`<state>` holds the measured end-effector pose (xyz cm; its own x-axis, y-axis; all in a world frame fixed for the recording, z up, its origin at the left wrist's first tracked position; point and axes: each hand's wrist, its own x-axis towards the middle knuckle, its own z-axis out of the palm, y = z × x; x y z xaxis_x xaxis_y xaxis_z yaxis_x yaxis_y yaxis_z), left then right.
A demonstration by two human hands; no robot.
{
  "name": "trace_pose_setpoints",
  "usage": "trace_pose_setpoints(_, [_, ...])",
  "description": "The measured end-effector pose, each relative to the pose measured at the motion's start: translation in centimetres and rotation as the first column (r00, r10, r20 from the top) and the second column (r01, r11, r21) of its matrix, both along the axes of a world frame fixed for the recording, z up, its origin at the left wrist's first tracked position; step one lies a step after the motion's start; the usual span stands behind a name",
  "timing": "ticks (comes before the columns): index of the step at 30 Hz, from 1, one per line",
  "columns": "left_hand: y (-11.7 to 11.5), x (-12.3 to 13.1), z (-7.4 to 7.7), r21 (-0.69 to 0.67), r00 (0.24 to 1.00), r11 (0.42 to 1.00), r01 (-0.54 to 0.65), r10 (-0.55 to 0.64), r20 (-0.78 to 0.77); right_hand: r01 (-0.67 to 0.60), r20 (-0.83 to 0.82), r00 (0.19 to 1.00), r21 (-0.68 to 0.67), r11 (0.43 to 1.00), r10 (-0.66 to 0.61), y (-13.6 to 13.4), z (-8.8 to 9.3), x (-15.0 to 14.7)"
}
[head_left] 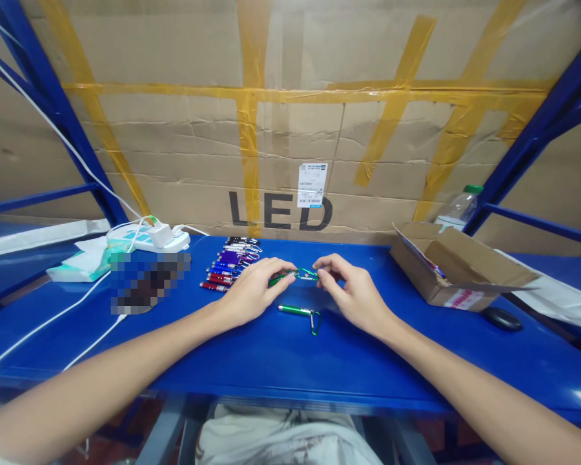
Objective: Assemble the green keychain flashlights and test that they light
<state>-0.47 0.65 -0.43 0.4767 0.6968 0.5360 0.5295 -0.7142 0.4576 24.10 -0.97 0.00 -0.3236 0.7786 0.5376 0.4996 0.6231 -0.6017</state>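
My left hand pinches the barrel of a small green keychain flashlight just above the blue table. My right hand pinches the green carabiner clip at that flashlight's end. A second green flashlight with its carabiner lies flat on the table just below and between both hands. To the left of my left hand lies a row of several red, blue, purple and black keychain flashlights.
An open cardboard box sits at the right, with a plastic bottle behind it and a dark oval object beside it. A white power strip with cables and a tissue pack lie at the left. A big LED carton forms the back wall.
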Motion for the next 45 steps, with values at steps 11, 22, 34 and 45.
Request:
trace_pose_setpoints(11, [-0.3, 0.1, 0.0, -0.168, 0.992, 0.978, 0.124, -0.116, 0.056, 0.200, 0.059, 0.978, 0.033, 0.979, -0.202, 1.7, -0.5, 1.0])
trace_pose_setpoints(22, [-0.1, 0.0, -0.1, -0.158, 0.975, 0.978, 0.138, -0.162, -0.155, 0.147, 0.460, 0.868, 0.127, 0.981, -0.190, 3.9, -2.9, 2.8])
trace_pose_setpoints(34, [-0.6, 0.6, -0.5, -0.341, 0.969, 0.912, 0.227, -0.248, -0.018, -0.055, 0.476, 0.879, 0.048, 0.997, 0.025, 3.7, -3.3, 1.9])
trace_pose_setpoints(45, [1.1, -0.4, -1.3, -0.042, 0.977, 0.993, 0.107, -0.113, -0.183, -0.068, 0.521, 0.853, 0.050, 0.996, 0.032, 3.7, -3.0, 2.1])
